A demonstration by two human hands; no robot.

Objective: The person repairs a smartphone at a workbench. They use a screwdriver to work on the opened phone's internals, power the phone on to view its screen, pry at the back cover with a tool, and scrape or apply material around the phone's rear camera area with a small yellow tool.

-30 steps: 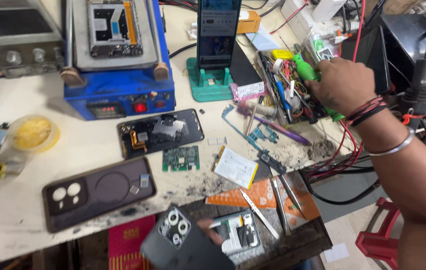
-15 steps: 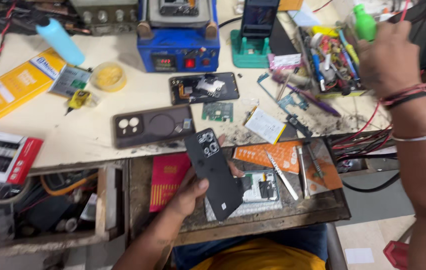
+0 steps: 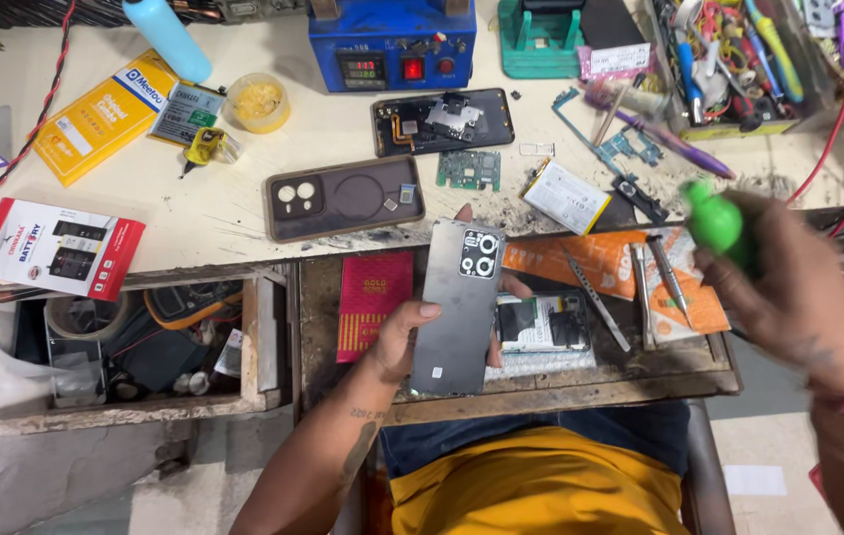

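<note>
My left hand (image 3: pixel 404 337) holds a grey phone (image 3: pixel 457 305) by its edges, back side up, its camera rings toward the bench. It hovers over an open drawer (image 3: pixel 640 372). My right hand (image 3: pixel 798 297) is at the right, blurred, and grips a small bright green tool (image 3: pixel 714 220) that points up and left. A dark phone case (image 3: pixel 343 196), an opened black phone (image 3: pixel 442 121), a small green circuit board (image 3: pixel 469 169) and a white battery (image 3: pixel 566 196) lie on the bench just beyond the held phone.
A blue machine (image 3: pixel 392 45) stands at the back, a green stand (image 3: pixel 541 40) beside it. A tool tray (image 3: pixel 729 69) sits at the far right. Tweezers (image 3: pixel 668 275) and a red booklet (image 3: pixel 374 302) lie in the drawer. At left is a second open drawer (image 3: pixel 135 342).
My right hand has come back from the tool tray toward me with the green tool. The grey phone in my left hand has turned more upright, and the view has tilted down.
</note>
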